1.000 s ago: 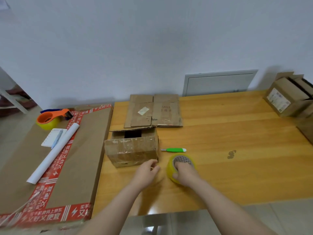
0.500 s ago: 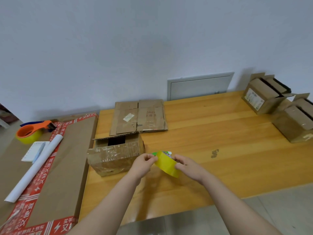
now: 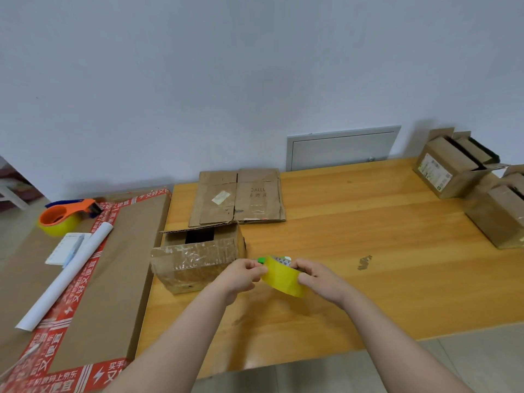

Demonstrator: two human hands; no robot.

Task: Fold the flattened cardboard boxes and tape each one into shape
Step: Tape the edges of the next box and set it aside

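Brown cardboard box [image 3: 198, 262], open-topped and skinned in clear tape, sits on the table [image 3: 368, 293]. Just right of the box hangs a yellow tape roll [image 3: 283, 277]: fingers of the left hand [image 3: 241, 276] pinch its box-side edge, while the right hand [image 3: 319, 279] grips the far side.

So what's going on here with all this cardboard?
A person holds a yellow tape roll over the wooden table: the right hand grips it, the left hand pinches its edge, probably hunting for the tape's end. A folded box, top open, stands just left of the hands. A flattened box lies behind it, and more folded boxes sit far right.
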